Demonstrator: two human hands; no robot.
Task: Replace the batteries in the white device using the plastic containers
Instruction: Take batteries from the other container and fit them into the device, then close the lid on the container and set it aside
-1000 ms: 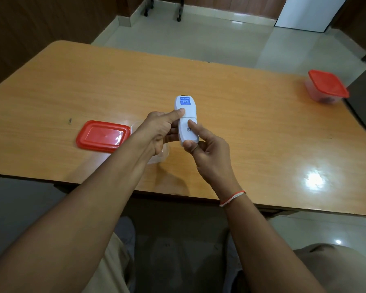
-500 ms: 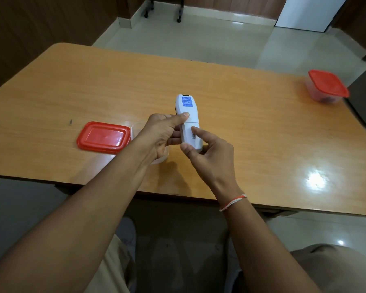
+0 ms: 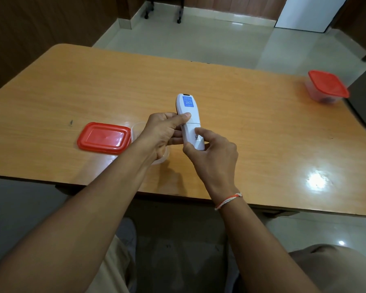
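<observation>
1. The counter [image 3: 251, 115] is a long orange wood-grain top with a rounded far-left corner; it carries everything named below, and the white device serves as the landmark for places.
2. The left hand [image 3: 159, 132] comes in from the left of the white device and grips its middle: the thumb lies on the back face just above the seam of the cover, and the other fingers curl round behind.
3. The right hand [image 3: 216, 153] holds the near end of the white device from below and to the right, with its thumb pressed on the lower cover beside a small printed label. A red and white thread band [image 3: 228, 200] circles its wrist.
4. The red lid [image 3: 104, 138] lies flat on the counter, to the left of the white device and just beyond the left hand.
5. The closed container [image 3: 325, 87], clear with a red lid on it, sits well apart to the far right of the white device, near the counter's right edge.
6. The open clear container [image 3: 160, 158] sits under the left hand, touching or nearly touching the red lid; its contents are hidden.
7. The white device [image 3: 189, 121] is held above the counter's middle, back face up, with a blue sticker at its far end.
</observation>
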